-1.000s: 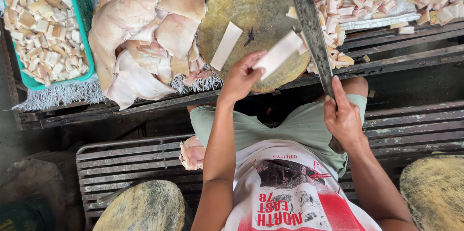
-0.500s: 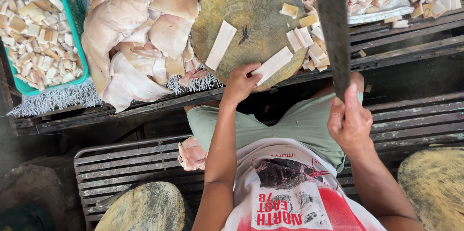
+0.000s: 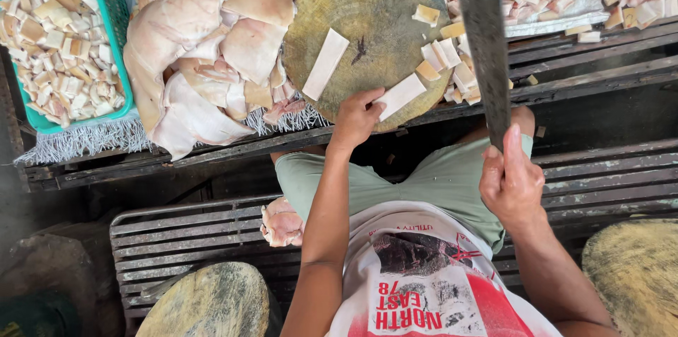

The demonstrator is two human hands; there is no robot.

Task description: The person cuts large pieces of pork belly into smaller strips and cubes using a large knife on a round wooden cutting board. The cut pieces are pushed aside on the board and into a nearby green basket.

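Fat strip under left hand

Your left hand reached forward with the arm stretched out straight, fingers curled down and the fingertips pressing flat. Your right hand sat nearer your body, closed in a tight fist, thumb up along the front, with the forearm angled back toward your right side.
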